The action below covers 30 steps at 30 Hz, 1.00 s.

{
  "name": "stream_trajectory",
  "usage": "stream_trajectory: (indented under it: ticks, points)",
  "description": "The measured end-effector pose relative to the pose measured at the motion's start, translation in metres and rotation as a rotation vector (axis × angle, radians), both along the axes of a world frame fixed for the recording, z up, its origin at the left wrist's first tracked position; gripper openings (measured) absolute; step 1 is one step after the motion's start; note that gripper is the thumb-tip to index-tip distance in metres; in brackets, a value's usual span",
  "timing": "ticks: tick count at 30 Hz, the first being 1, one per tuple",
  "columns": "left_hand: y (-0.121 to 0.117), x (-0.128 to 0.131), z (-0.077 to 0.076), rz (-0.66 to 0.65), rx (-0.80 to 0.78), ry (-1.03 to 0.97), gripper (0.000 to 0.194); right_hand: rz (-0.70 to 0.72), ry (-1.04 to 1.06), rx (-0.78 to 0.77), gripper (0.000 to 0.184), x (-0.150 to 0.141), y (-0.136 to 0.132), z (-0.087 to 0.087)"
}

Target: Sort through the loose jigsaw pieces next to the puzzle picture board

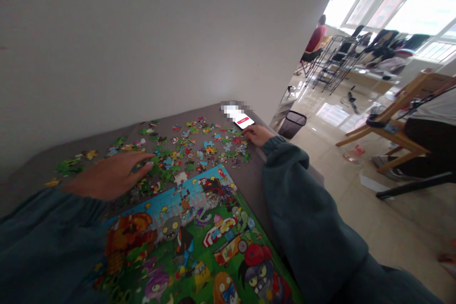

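Note:
Loose jigsaw puzzle pieces (pixel 167 161) lie scattered over the grey tabletop, many of them green. My left hand (pixel 110 175) hovers low over the pieces on the left, palm down, with thumb and forefinger apart and nothing visible between them. At the right side of the pieces, my right hand (pixel 259 136) has its fingers bent and tips together beside the lower corner of a lit phone (pixel 240 118). Whatever those fingertips hold is too small to make out. A colourful picture sheet with cartoon characters (pixel 199 247) lies nearest me, its left part behind my left sleeve.
A plain wall (pixel 160 47) rises directly behind the table (pixel 249 185). On the floor to the right stand a mesh waste bin (pixel 292 124) and a wooden chair (pixel 399 123) with a person on it. Another person (pixel 316 38) sits farther back near racks and windows.

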<state>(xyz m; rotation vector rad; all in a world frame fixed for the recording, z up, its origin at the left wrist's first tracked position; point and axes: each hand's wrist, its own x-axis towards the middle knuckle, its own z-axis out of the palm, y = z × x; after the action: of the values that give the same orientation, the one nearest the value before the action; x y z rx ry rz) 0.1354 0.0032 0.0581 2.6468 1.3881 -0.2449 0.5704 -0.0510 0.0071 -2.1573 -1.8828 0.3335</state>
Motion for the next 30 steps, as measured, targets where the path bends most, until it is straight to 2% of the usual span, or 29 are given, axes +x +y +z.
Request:
stream_trajectory:
  ticks: [4, 12, 17, 22, 30]
  points:
    - [-0.013, -0.005, -0.007, 0.014, 0.109, -0.072, 0.072, 0.017, 0.014, 0.004, 0.031, -0.001, -0.002, 0.001]
    - [-0.017, -0.021, -0.028, -0.020, 0.180, -0.144, 0.066, 0.109, 0.061, 0.007, 0.027, -0.002, -0.006, 0.009]
    - [-0.026, -0.023, -0.026, -0.040, 0.247, -0.187, 0.066, 0.259, 0.142, -0.075, 0.025, -0.005, -0.013, 0.014]
    - [-0.038, -0.024, -0.021, -0.070, 0.257, -0.235, 0.061, 0.380, 0.237, -0.167, 0.034, -0.008, -0.016, 0.011]
    - [-0.058, -0.028, -0.022, -0.130, 0.208, -0.280, 0.060, 0.375, 0.292, -0.174, 0.032, -0.011, -0.008, -0.003]
